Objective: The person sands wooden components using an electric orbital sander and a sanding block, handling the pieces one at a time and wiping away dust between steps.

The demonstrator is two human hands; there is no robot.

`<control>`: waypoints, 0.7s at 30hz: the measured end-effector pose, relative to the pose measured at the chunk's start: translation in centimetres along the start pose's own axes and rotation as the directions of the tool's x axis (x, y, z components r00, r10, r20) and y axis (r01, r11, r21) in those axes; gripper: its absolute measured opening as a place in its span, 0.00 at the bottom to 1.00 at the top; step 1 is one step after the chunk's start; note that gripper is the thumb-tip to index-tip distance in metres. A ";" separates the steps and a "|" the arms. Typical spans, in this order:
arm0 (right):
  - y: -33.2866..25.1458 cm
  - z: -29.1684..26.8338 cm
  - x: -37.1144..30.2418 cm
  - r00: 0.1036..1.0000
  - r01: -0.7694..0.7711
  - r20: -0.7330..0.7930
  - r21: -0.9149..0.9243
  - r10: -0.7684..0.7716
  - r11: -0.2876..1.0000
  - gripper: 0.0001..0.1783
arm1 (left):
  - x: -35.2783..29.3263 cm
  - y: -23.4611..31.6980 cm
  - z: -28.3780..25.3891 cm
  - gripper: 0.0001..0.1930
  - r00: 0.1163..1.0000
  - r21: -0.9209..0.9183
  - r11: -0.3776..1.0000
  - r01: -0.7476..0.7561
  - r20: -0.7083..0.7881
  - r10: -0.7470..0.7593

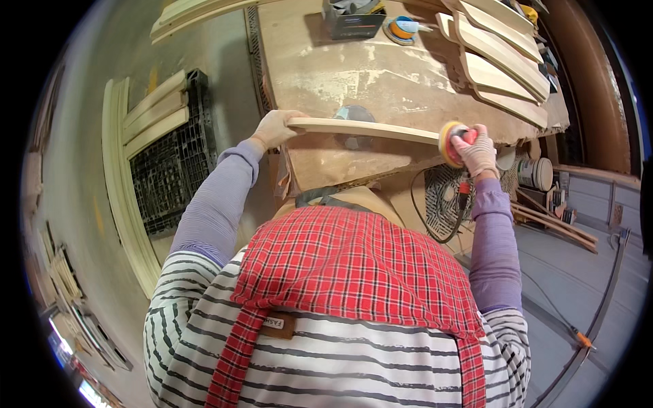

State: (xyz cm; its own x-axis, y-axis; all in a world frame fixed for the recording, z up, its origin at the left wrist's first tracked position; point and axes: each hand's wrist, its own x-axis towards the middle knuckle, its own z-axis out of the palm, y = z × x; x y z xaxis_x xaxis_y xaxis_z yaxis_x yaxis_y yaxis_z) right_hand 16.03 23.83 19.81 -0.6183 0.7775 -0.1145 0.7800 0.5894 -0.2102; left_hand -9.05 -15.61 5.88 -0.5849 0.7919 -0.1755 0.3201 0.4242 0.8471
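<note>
A long, pale wooden slat (381, 129) lies across the near part of the workbench, held on edge. Its left end is gripped by my gloved left hand (275, 129), with the fingers closed round it. My gloved right hand (481, 151) is wrapped round a red sander (466, 136) with a round yellow pad. The pad meets the slat's right end or sits right beside it; I cannot tell if they touch. From the sander a dark hose (445, 234) loops down. Behind the slat, a round grey disc (355, 113) rests on the bench.
Curved wooden pieces (507, 68) are stacked at the bench's (320, 75) far right. A dark box (354, 24) and an orange tape roll (404, 28) stand at the back. On the left, a black pallet (166, 173) bears more wooden parts. White buckets (535, 174) stand at right.
</note>
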 end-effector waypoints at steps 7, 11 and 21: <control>-2.5 0.8 -0.8 0.986 0.145 -0.095 0.090 -0.137 0.985 0.28 | 0.8 1.9 -1.0 0.16 0.999 0.320 0.947 0.001 0.040 -0.015; -9.9 0.9 -5.6 0.906 0.353 0.175 0.191 -0.386 0.916 0.20 | 2.9 7.4 0.7 0.13 0.987 0.631 0.774 -0.057 0.150 -0.050; 9.4 -3.1 2.3 0.992 0.101 0.063 0.175 -0.114 0.979 0.26 | 14.6 20.9 18.9 0.19 0.917 0.598 0.721 -0.350 0.377 0.133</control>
State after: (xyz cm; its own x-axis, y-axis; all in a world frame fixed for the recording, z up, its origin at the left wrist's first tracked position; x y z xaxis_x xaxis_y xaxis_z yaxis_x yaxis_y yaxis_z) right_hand 22.21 31.83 20.64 -0.7079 0.6901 -0.1507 0.6845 0.6177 -0.3870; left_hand 3.22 13.09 11.57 -0.2128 0.9479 -0.2372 0.8811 0.2911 0.3727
